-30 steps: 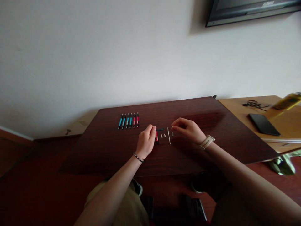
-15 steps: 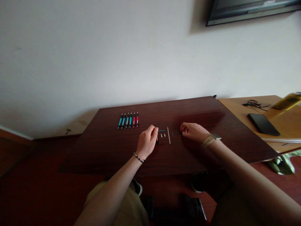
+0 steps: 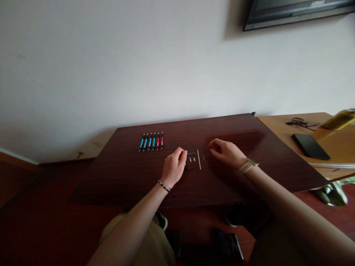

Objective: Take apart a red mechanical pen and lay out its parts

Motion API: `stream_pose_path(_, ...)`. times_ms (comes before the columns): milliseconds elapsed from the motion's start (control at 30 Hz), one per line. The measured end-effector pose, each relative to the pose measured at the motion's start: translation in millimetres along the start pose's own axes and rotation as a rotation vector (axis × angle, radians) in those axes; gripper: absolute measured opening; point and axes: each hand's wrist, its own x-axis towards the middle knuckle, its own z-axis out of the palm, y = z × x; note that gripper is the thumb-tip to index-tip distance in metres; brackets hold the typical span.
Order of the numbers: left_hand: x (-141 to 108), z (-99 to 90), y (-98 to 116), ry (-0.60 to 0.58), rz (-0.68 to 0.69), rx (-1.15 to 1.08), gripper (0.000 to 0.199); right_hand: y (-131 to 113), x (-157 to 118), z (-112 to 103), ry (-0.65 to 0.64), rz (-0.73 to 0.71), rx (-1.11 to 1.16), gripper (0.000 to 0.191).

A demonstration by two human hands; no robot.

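My left hand (image 3: 174, 165) is closed in a pinch above the dark table; what it holds is hidden. Beside its fingers, a black and red piece (image 3: 185, 166) shows partly, and a thin teal rod (image 3: 191, 153) lies just beyond. Two small whitish pieces (image 3: 192, 159) rest to the right of that hand. A slim white refill-like stick (image 3: 199, 159) lies between my hands, with a small spring-like piece (image 3: 203, 157) nearest my right hand. My right hand (image 3: 224, 150) hovers with thumb and forefinger apart, nothing visible in it.
Several click pens (image 3: 151, 142), blue and red, lie in a row on the dark table (image 3: 124, 170). On the wooden surface (image 3: 280, 127) at right are a black phone (image 3: 311, 146), a cable (image 3: 301, 123) and a yellow bottle-like object (image 3: 340, 119). A screen (image 3: 299, 14) hangs above.
My right hand has shifted slightly left and away from me, and its curled fingers have loosened apart. My left hand and the small pieces stay practically where they were.
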Motion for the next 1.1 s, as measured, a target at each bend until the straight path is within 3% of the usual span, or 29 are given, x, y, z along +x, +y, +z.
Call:
stream_pose_path(133, 0.4, 2.6, 2.3, 0.006, 0.008, 0.008, 0.032, -19.9, -2.3, 5.7, -0.009, -0.196, 0.213, 0.022)
stream_pose_path(333, 0.4, 6.4, 4.4, -0.026, 0.023, -0.019, 0.029, -41.4, -7.2, 10.2, -0.031, -0.260, 0.298, 0.027)
stream_pose_path(533, -0.4, 5.8, 5.7, -0.059, 0.042, -0.007, 0.029, -39.8, -8.2, 10.7, -0.005, -0.286, 0.293, 0.026)
stream_pose_path(800, -5.3, 15.3, 9.4, -0.150, 0.116, 0.011, 0.017, -40.9, -11.0, 16.1, -0.024, -0.398, 0.230, 0.053)
stream_pose_path(1100, -6.6, 17.1, 9.6, -0.171, 0.123, 0.034, 0.021, -37.6, -10.3, 21.7, -0.012, -0.335, 0.181, 0.019)
